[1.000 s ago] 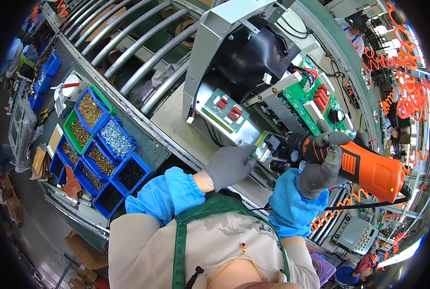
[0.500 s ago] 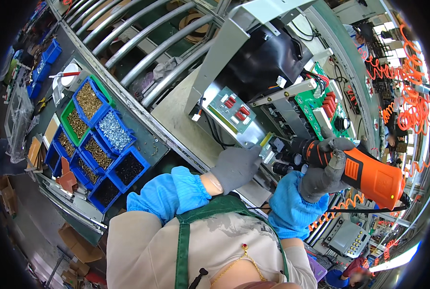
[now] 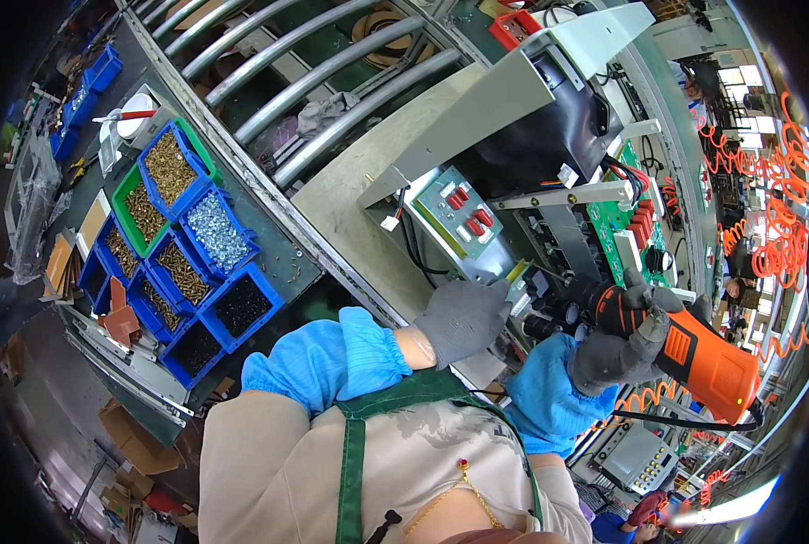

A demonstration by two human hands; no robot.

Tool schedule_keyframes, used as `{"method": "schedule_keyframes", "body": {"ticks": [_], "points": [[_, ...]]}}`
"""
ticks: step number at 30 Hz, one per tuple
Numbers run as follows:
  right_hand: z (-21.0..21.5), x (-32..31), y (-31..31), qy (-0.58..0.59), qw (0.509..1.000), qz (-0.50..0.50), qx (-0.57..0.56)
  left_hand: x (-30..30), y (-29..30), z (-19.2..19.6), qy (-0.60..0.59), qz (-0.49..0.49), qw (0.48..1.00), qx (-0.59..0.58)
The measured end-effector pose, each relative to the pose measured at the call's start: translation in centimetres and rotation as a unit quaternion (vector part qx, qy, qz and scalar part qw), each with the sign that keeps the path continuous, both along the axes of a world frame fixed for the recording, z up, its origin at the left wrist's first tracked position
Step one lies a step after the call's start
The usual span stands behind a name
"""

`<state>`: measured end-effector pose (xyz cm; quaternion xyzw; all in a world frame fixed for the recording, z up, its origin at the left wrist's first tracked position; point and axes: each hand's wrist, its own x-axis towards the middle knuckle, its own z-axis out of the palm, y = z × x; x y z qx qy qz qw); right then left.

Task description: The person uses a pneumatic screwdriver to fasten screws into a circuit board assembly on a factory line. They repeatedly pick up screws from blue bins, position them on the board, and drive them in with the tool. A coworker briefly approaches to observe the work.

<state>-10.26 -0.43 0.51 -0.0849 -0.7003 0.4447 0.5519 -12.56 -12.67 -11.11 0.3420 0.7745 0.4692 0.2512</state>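
Observation:
In my right hand (image 3: 617, 349), gloved in grey, is an orange and black power screwdriver (image 3: 708, 367), its dark front end pointing left into an open metal chassis (image 3: 477, 118). My left hand (image 3: 463, 322), also in a grey glove, rests at the chassis's near edge with its fingers bent together beside a small yellow-edged part (image 3: 518, 272). Whatever lies under those fingertips is hidden. Inside the chassis are a pale green circuit board (image 3: 459, 213) with red components, a larger green board (image 3: 613, 240), a black cover (image 3: 549, 136) and dark cylinders (image 3: 549, 325) near the screwdriver. The tool's tip is out of sight.
Blue bins (image 3: 241, 313) and a green bin (image 3: 141, 213) of screws stand to the left, near a white tub (image 3: 137, 118). Metal rollers (image 3: 305, 109) run behind the bench. A red bin (image 3: 515, 29) sits beyond the chassis. Orange coiled hoses (image 3: 780, 245) hang at right.
The chassis has shifted right in the picture, and the red bin behind it has come into view. Both hands and the screwdriver have moved slightly right and down. My grip on the screwdriver is unchanged.

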Motion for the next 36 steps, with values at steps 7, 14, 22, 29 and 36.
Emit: {"method": "schedule_keyframes", "body": {"ticks": [7, 14, 22, 29, 36], "points": [[0.2, -0.4, 0.7, -0.007, 0.999, 0.004, -0.054, -0.7, 0.2, -0.1, -0.034, -0.035, 0.999, 0.000], [0.6, -1.0, 0.8, -0.011, 0.996, 0.047, -0.069, -0.6, 0.3, -1.0, -0.024, -0.027, 0.999, 0.031], [0.6, -1.1, 0.0, -0.028, 0.993, 0.047, -0.104, -0.8, 0.0, 0.1, -0.025, -0.022, 0.999, 0.009], [0.7, -0.5, 0.9, -0.065, 0.993, 0.073, -0.068, -0.3, -0.3, 0.3, -0.087, 0.013, 0.995, 0.045], [3.2, 2.9, 1.5, 0.058, 0.931, 0.335, -0.135, -1.4, -2.7, 0.5, -0.713, -0.007, 0.591, 0.378]]}}
